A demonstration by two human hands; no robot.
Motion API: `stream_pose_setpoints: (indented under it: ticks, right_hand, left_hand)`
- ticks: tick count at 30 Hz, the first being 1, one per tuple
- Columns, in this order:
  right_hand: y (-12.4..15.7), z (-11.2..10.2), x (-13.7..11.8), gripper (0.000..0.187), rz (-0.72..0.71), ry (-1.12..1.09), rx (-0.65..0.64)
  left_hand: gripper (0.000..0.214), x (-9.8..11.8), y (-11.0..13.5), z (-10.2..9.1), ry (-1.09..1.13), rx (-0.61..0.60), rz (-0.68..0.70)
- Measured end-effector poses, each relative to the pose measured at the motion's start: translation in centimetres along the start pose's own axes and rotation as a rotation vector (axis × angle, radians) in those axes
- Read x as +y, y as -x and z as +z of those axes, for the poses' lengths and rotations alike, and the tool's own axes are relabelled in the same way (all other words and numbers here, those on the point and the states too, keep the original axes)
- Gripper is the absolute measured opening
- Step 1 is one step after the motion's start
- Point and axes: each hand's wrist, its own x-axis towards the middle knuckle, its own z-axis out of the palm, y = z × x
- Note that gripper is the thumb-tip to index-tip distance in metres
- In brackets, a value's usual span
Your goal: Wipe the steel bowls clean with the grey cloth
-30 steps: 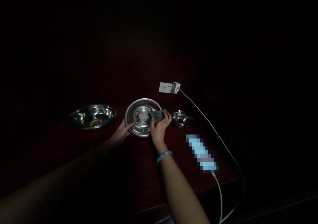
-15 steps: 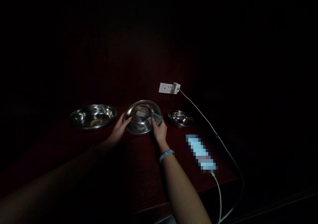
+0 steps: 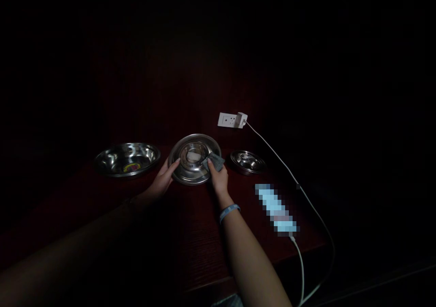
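Left hand (image 3: 163, 180) is gripping the steel plate's (image 3: 190, 155) left rim, tilting its face toward the person. Right hand (image 3: 218, 180) is pinching a grey cloth (image 3: 214, 162) against the right rim. Plate is sitting mid-counter (image 3: 190, 225), between two bowls.

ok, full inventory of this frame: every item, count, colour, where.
large bowl: 1, steel, coloured sticker inside, table left
middle bowl: 1, steel, centre, tilted toward the camera
small dish: 1, steel, right of the middle bowl
cloth: 1, grey, against the middle bowl's right rim
socket: 1, white, behind the bowls
charger plug: 1, white, in the socket
cable: 1, white, runs from plug to phone, looping past the table's right edge
phone: 1, lit and pixelated, table right
table: 1, dark red
wristband: 1, blue, right wrist
left hand: grips the middle bowl's left rim
right hand: holds the cloth
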Motion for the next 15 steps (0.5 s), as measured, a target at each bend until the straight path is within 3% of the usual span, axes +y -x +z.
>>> stream_pose_setpoints:
  ticks: [3,7,15]
  right_hand:
    - [-0.19,0.18,0.52,0.041,0.111,-0.179,0.007]
    - [-0.19,0.22,0.67,0.04,0.186,-0.212,0.042]
    - [-0.07,0.55,0.61,0.039,0.122,-0.198,0.064]
  left_hand:
    - [0.052,0.19,0.24,-0.04,-0.069,-0.067,0.009]
    - [0.055,0.46,0.32,-0.09,-0.115,-0.068,0.013]
    - [0.051,-0.25,0.38,0.62,-0.125,-0.021,-0.11]
